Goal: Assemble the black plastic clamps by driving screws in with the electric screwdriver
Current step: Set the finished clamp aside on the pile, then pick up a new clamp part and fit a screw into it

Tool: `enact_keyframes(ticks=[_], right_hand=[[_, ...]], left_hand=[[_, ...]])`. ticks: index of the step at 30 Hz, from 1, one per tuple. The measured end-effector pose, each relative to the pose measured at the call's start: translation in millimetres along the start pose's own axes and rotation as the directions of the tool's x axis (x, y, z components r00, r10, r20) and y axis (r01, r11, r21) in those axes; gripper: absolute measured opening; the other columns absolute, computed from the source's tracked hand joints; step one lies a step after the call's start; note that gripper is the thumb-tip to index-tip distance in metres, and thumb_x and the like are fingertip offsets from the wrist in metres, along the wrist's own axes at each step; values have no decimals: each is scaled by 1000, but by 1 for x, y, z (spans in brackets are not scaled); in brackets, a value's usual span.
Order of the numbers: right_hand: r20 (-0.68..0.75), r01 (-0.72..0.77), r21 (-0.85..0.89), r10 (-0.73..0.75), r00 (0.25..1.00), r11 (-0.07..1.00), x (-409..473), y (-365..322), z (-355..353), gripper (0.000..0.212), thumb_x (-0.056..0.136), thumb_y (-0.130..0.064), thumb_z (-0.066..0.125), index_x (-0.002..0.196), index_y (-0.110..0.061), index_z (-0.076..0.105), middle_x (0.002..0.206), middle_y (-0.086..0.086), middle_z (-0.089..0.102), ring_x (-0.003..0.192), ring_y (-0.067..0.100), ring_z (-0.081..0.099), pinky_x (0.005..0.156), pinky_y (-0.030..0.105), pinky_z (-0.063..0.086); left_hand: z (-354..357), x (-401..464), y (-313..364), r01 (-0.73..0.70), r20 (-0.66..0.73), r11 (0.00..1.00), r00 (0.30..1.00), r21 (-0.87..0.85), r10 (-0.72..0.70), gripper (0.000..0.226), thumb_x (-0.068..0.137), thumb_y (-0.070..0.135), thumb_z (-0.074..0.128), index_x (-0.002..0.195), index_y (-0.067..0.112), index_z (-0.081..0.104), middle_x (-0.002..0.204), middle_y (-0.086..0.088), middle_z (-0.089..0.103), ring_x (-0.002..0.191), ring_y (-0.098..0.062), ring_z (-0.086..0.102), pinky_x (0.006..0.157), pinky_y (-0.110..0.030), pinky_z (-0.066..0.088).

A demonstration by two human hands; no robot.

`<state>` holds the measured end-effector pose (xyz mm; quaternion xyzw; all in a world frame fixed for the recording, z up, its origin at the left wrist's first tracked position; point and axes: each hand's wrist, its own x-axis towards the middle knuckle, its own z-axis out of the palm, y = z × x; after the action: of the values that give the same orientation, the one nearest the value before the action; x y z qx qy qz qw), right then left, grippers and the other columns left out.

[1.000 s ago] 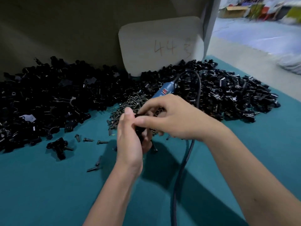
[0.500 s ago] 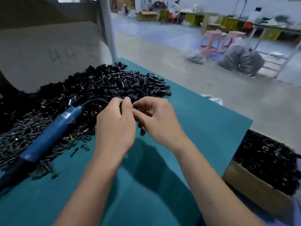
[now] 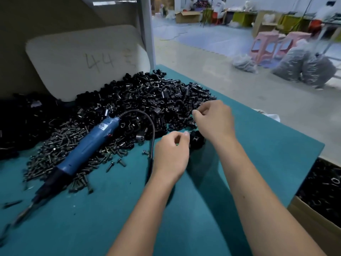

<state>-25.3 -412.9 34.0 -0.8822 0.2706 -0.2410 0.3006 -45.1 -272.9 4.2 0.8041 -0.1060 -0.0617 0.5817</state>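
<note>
A large heap of black plastic clamp pieces (image 3: 147, 97) lies at the back of the teal table (image 3: 258, 145). In front of it is a spread of dark screws (image 3: 60, 145), and the blue electric screwdriver (image 3: 88, 145) lies on them, with no hand on it. Its black cable (image 3: 150, 126) arcs toward my left hand (image 3: 170, 156). That hand's fingers are curled, and a black clamp (image 3: 197, 140) sits against its thumb tip. My right hand (image 3: 215, 121) is at the heap's right edge, its fingertips pinched on a small black piece.
A pale board marked "44" (image 3: 83, 60) leans behind the heap. A cardboard box of black parts (image 3: 324, 196) stands below the table's right edge. More black parts (image 3: 27, 117) are piled at the left. On the floor beyond are pink stools (image 3: 265, 47) and filled bags (image 3: 302, 69).
The view swung right, then partly back. My hands, joined on one clamp earlier, have separated: the right has gone to the heap's edge and the left stays low beside the clamp.
</note>
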Motion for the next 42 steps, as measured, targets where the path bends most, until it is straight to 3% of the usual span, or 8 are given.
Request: enact_keyframes(ticks=[3, 11, 16, 25, 28, 31, 38, 42], right_hand=[[140, 144, 29, -147, 979, 989, -3, -26, 9, 19, 88, -12, 65, 85, -26, 77, 78, -5, 71, 82, 20, 68, 75, 30, 55], [461, 402, -247, -258, 849, 882, -16, -60, 55, 22, 88, -3, 71, 106, -16, 73, 114, 9, 65, 92, 33, 67, 78, 40, 58], [471, 423, -233, -279, 837, 876, -7, -51, 52, 20, 93, -20, 76, 111, -13, 69, 126, 14, 51, 95, 36, 65, 87, 44, 56], [283, 403, 230, -457, 843, 886, -22, -88, 26, 21, 80, -24, 75, 76, -8, 61, 65, 4, 60, 55, 13, 64, 49, 29, 48], [309, 371, 448, -530, 790, 814, -45, -117, 39, 29, 76, -17, 68, 78, 8, 53, 75, 31, 57, 47, 22, 68, 43, 45, 49], [300, 448, 476, -618, 727, 757, -68, -142, 65, 35, 72, -20, 71, 67, 7, 49, 62, 24, 49, 49, 31, 49, 47, 42, 43], [323, 593, 509, -777, 540, 623, -115, -187, 126, 44, 79, -20, 69, 54, -7, 37, 51, 12, 43, 51, 25, 37, 52, 38, 37], [267, 648, 525, -830, 490, 552, -116, -194, 141, 46, 75, -15, 72, 55, -12, 31, 53, 7, 40, 54, 27, 39, 60, 31, 38]], left_hand=[[-17, 4, -6, -83, -117, 976, 987, 204, 108, 18, 93, 32, 59, 79, 28, 69, 74, 11, 70, 69, -10, 66, 66, -32, 52], [-48, 6, -26, -58, -140, 777, 972, 627, 186, 19, 89, -1, 60, 103, 11, 64, 102, -2, 49, 88, -25, 55, 76, -40, 50], [-51, 9, -34, -55, -211, 815, 954, 577, 214, 26, 93, 4, 61, 118, 11, 65, 112, -1, 52, 99, -23, 56, 83, -36, 49], [-87, 15, -23, 11, -396, 1000, 918, 13, -5, 24, 86, 4, 69, 81, 27, 70, 75, 12, 71, 67, 5, 64, 61, -11, 44], [-120, 5, -21, -37, -476, 999, 879, 14, 39, 23, 86, 3, 68, 78, 25, 70, 68, 11, 70, 63, 1, 63, 61, -18, 46], [-159, -10, -29, -61, -569, 991, 814, 118, 118, 22, 86, 6, 71, 77, 26, 69, 70, 12, 69, 67, 0, 64, 57, -12, 44], [-260, -29, -77, 414, -773, 750, 602, 516, 200, 21, 90, 20, 67, 110, 19, 71, 123, -5, 55, 127, -34, 42, 95, -32, 34], [-294, -27, -100, 601, -742, 605, 670, 523, -24, 54, 96, 32, 65, 148, 23, 53, 172, -16, 10, 158, -38, 3, 127, -56, 9]])
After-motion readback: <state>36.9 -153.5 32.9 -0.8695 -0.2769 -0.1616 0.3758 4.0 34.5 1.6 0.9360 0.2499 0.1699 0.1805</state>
